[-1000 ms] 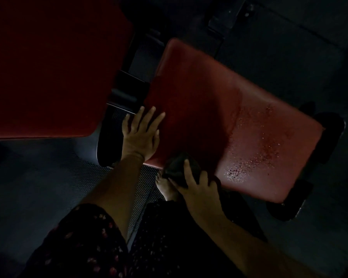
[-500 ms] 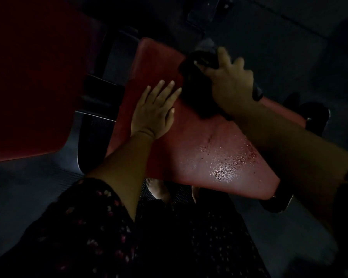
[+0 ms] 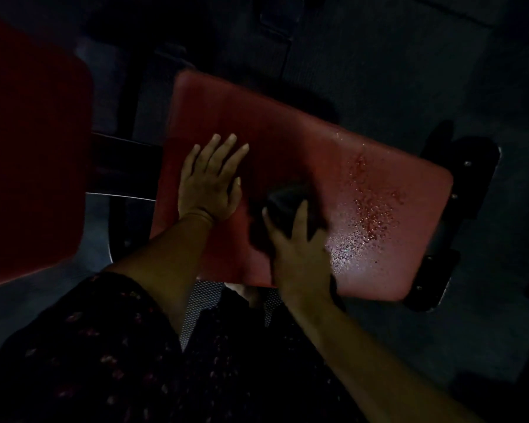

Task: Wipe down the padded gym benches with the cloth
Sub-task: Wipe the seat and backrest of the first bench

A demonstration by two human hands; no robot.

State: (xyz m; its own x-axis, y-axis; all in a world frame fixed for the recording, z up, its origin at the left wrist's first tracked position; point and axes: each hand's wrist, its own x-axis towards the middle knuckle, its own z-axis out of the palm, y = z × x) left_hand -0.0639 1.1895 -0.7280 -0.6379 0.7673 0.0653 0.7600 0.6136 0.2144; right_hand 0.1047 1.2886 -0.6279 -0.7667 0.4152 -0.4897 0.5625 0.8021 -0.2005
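Your left hand [image 3: 208, 181] lies flat, fingers straight, on the red bench pad [image 3: 287, 132]. Your right hand [image 3: 300, 257] grips the dark cloth [image 3: 284, 203] mid-pad, beside 1 patch of wet droplets [image 3: 370, 221]. Risks: the braced palm may slip if moisture spreads under it, and in this dim light you may miss droplets near the right edge.

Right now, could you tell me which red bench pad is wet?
The right-hand pad, where the left hand rests and the right hand holds the cloth: droplets glisten on it. The left pad shows none.
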